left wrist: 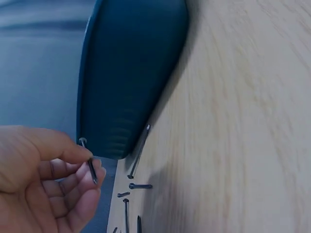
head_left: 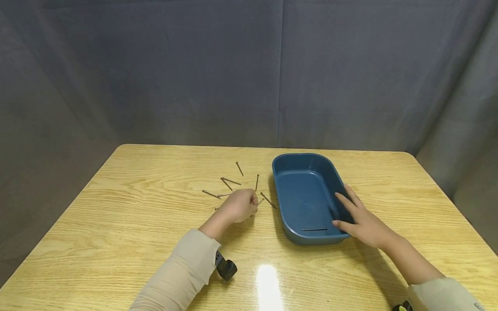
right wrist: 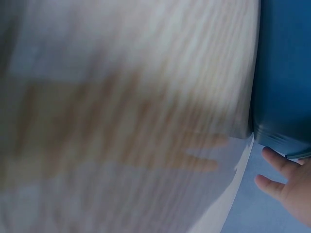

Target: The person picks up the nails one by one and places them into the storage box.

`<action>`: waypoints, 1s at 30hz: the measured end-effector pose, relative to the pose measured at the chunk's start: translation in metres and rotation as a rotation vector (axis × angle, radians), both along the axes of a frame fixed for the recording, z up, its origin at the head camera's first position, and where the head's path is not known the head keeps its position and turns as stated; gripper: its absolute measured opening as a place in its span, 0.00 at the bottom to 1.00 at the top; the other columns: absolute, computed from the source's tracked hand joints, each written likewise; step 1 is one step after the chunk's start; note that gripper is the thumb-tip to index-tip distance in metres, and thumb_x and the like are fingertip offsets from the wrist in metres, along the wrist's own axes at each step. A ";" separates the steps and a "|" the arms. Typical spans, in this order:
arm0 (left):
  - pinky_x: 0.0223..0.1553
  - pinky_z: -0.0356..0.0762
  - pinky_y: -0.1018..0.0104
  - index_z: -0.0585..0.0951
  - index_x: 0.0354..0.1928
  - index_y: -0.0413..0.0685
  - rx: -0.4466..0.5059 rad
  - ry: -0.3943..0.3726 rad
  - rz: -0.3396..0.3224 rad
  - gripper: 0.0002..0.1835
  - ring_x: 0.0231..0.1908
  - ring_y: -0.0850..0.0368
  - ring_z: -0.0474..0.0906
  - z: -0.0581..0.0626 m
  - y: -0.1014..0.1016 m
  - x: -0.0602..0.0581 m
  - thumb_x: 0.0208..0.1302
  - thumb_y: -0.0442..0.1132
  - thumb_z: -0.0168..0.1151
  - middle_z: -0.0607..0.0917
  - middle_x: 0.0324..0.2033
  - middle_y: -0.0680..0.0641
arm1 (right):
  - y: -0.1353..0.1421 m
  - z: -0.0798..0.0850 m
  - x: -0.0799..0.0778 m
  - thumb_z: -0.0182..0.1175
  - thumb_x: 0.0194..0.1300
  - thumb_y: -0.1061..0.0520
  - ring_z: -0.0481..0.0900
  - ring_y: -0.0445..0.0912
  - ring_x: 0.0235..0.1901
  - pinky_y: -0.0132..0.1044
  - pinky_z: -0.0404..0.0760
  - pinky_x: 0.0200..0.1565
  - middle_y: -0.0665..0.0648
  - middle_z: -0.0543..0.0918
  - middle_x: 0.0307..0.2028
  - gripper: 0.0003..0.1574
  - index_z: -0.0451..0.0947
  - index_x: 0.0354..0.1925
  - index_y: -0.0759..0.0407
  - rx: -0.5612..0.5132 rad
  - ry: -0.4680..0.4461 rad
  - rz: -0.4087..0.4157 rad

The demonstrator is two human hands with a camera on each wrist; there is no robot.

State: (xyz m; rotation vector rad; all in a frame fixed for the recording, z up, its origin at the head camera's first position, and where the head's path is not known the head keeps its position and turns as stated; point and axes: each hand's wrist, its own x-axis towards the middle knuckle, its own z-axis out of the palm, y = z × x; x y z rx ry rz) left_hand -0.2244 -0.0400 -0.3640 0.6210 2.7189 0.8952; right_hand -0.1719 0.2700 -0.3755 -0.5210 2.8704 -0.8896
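My left hand (head_left: 240,205) is above the tabletop, left of a blue plastic bin (head_left: 305,194). Between its thumb and fingers it pinches a nail (left wrist: 93,171), clearest in the left wrist view. Several loose nails lie scattered around and beyond that hand, among them one nail (head_left: 268,201) beside the bin's left wall. Inside the bin, a single nail (head_left: 314,229) lies near the front end. My right hand (head_left: 363,222) rests at the bin's right rim with fingers spread, the thumb reaching over the edge. In the right wrist view, fingers show beside the bin's outer wall.
A light wood-grain table (head_left: 116,224) carries everything. Grey cloth (head_left: 186,77) hangs behind it and at both sides. Black wrist devices (head_left: 225,265) are strapped at the sleeves. Light glares off the table's front middle.
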 end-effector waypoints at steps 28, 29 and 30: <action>0.25 0.67 0.72 0.73 0.33 0.43 0.141 -0.007 -0.113 0.02 0.23 0.61 0.67 0.026 0.042 0.002 0.57 0.33 0.52 0.74 0.24 0.52 | 0.000 0.000 0.000 0.53 0.58 0.46 0.43 0.67 0.59 0.64 0.54 0.47 0.61 0.32 0.64 0.45 0.44 0.64 0.65 0.011 0.016 0.006; 0.25 0.67 0.72 0.73 0.33 0.43 0.143 -0.008 -0.120 0.02 0.23 0.61 0.67 0.027 0.044 0.002 0.57 0.33 0.52 0.74 0.24 0.52 | 0.000 0.000 0.000 0.53 0.58 0.46 0.43 0.67 0.59 0.64 0.54 0.47 0.61 0.32 0.64 0.45 0.45 0.64 0.65 0.008 0.017 0.006; 0.25 0.67 0.72 0.73 0.33 0.43 0.141 -0.004 -0.129 0.02 0.23 0.61 0.67 0.028 0.046 0.002 0.57 0.33 0.52 0.74 0.24 0.52 | 0.001 0.000 0.000 0.53 0.58 0.46 0.43 0.67 0.59 0.64 0.54 0.47 0.61 0.32 0.64 0.45 0.45 0.64 0.65 0.005 0.017 0.006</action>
